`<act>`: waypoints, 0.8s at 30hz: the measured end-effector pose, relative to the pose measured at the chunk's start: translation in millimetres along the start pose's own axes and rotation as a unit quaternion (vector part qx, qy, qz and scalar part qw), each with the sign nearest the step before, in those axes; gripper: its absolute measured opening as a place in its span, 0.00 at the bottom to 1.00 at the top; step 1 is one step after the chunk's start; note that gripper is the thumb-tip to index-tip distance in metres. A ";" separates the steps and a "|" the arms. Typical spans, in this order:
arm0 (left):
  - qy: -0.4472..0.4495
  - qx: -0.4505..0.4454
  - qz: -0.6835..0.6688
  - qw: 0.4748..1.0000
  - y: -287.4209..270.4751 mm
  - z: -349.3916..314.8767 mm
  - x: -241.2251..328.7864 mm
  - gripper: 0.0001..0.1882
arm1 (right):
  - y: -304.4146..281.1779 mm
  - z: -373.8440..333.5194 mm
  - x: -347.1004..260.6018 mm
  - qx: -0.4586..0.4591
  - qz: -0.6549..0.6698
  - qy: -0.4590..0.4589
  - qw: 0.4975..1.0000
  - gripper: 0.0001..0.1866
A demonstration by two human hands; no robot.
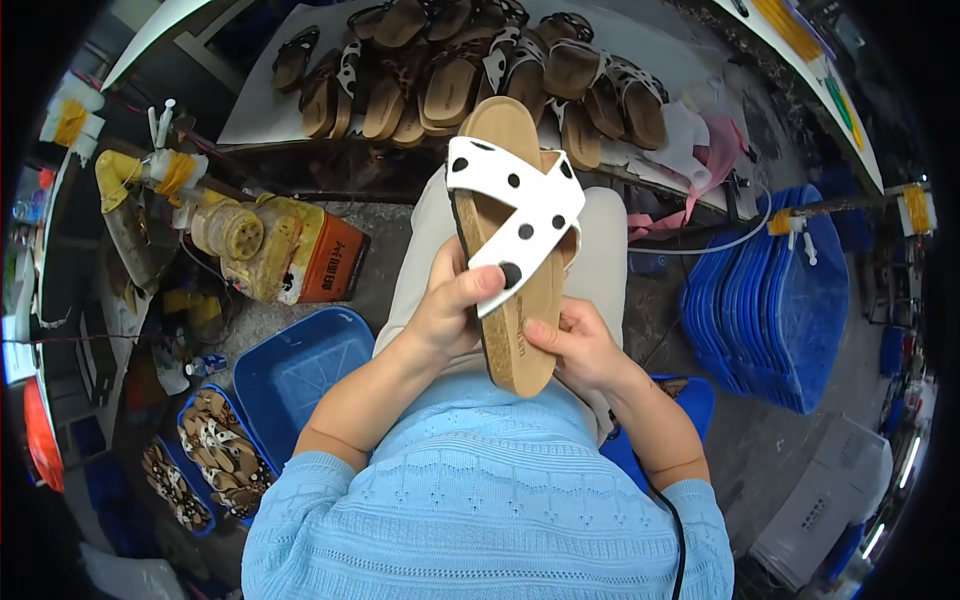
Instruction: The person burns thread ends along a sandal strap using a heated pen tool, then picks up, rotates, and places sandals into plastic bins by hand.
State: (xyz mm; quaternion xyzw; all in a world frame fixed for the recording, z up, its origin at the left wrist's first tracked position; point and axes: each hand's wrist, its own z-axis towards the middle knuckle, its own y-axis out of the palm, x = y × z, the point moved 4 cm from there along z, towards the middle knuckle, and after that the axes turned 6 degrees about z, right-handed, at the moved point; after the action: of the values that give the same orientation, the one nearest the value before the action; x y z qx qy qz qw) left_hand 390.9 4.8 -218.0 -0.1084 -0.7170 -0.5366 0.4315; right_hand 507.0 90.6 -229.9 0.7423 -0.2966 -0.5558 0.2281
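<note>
A cork-soled sandal (pixel 520 330) with white, black-dotted crossed straps is held up over my lap, its toe end pointing away from me. My left hand (pixel 447 308) grips its left edge, the thumb pressing on the lower end of the strap. On the right side of the heel, my right hand (pixel 585 345) is closed round the sole with the thumb on the footbed. Behind the straps a further sole edge shows at the upper right; I cannot tell whether it is a second sandal. The fingers under the sole are mostly hidden.
Many sandals (pixel 450 90) lie heaped on the bench ahead. An empty blue bin (pixel 300 350) stands left of my legs, beside blue baskets of sandals (pixel 222 445). Stacked blue bins (pixel 765 300) stand at right. A stained orange can (pixel 325 262) and a pink ribbon (pixel 690 200) are near the bench.
</note>
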 end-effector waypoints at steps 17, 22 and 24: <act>0.017 -0.086 0.015 0.996 -13.4 7.6 25.5 0.63 | -19.8 -13.7 50.1 -0.003 -0.209 -0.002 0.978 0.19; -0.069 -0.072 -0.023 0.995 -21.1 -9.8 3.8 0.61 | -27.5 -19.8 19.0 -0.084 -0.322 0.080 0.940 0.26; -0.057 -0.081 -0.031 0.995 -28.5 -10.8 -0.9 0.61 | -43.8 -14.0 -8.8 0.083 -0.288 0.015 0.954 0.17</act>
State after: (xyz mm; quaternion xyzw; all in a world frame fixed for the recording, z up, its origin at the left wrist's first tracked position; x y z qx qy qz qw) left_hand 379.2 -15.6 -237.3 -0.1514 -0.6981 -0.5985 0.3628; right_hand 526.8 128.3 -249.2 0.8211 -0.1117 -0.5598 -0.0003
